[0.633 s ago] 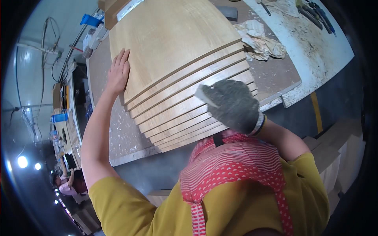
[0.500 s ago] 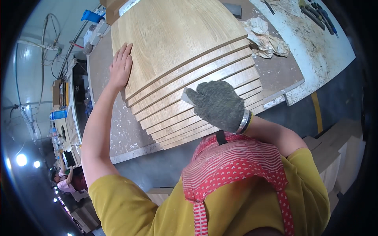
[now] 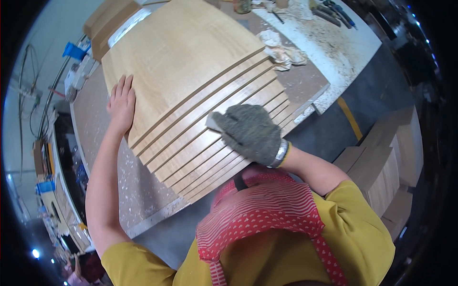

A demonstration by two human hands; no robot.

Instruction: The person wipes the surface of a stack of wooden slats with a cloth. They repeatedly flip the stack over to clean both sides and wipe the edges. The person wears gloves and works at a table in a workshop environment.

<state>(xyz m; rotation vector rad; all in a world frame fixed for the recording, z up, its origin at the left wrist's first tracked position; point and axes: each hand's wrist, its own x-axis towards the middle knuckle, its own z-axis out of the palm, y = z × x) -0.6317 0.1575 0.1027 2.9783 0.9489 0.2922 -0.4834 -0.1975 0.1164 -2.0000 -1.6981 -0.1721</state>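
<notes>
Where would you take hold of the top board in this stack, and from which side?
Probably by its left and right edges, with one hand coming in from each side. The top board is wide and flat, and its near edge lies over the next board, likely leaving little room for fingers there.

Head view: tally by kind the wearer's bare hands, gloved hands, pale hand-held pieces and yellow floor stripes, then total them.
Bare left hand: 1
Gloved right hand: 1
Pale hand-held piece: 1
Yellow floor stripe: 1
Total: 4
</notes>
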